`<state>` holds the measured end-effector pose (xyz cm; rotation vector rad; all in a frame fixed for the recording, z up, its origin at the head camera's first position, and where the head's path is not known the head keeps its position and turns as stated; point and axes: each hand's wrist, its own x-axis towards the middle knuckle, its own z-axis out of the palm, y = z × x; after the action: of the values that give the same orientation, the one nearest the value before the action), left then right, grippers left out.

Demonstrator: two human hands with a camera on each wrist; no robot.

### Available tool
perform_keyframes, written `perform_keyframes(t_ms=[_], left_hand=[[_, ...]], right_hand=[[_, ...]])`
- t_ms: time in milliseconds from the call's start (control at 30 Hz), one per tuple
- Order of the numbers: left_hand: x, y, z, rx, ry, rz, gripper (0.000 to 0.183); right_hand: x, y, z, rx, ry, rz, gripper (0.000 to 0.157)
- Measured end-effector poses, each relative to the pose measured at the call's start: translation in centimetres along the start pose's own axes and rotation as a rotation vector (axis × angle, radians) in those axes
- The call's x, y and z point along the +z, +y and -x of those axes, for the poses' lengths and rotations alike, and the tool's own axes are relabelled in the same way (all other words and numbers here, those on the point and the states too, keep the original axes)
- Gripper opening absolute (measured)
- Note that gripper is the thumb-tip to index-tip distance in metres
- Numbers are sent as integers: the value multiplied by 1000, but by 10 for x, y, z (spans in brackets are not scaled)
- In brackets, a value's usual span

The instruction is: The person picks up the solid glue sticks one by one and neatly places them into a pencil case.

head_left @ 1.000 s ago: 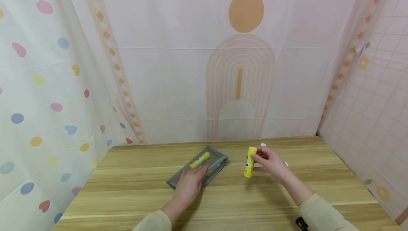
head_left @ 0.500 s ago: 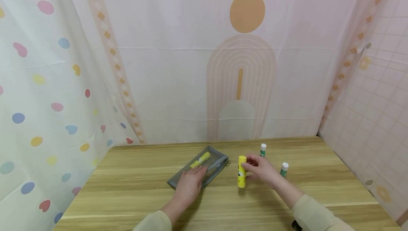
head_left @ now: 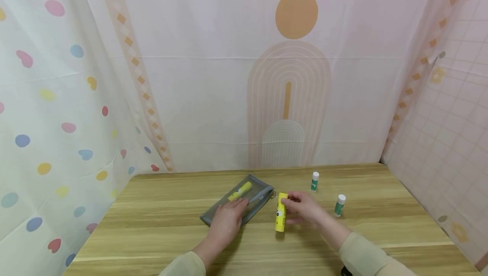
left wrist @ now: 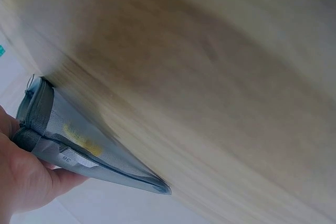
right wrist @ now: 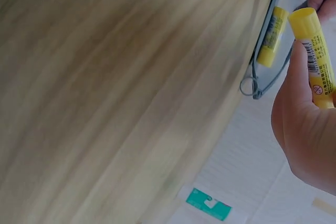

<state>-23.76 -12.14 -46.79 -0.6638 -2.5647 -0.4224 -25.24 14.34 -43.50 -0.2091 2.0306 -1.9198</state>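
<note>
A grey mesh zip pouch lies slanted on the table, and a yellow glue stick shows inside it through the mesh. My left hand lies over the pouch's near side and holds it by the zipped edge, as the left wrist view shows, with the thumb stretched along it. Just right of the pouch, my right hand grips a second yellow glue stick between thumb and fingers. This one stands nearly upright, close over the table. Its barcode and printed label face the camera in the right wrist view.
Two small green glue sticks with white caps stand to the right: one farther back, the other beyond the right forearm. A black object peeks out under the right sleeve. Patterned curtains border the wooden table at the back and sides.
My right hand has carried the yellow glue stick left and toward me, closer to the pouch. The two green glue sticks have come into full view behind it. My left hand has stayed put.
</note>
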Motion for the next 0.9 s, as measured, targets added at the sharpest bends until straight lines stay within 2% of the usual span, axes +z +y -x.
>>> perform_keyframes(t_ms=[233,567,900], left_hand=[[-1,1,1,-5,-12,10,43],[-1,1,1,-4,6,-12,43],[-1,0,1,-9,8,-11,44]], right_hand=[[6,5,-2,69,22,-107,35],[20,10,-11,136,27,-301,42],[34,14,-17,156,73,-345,32]])
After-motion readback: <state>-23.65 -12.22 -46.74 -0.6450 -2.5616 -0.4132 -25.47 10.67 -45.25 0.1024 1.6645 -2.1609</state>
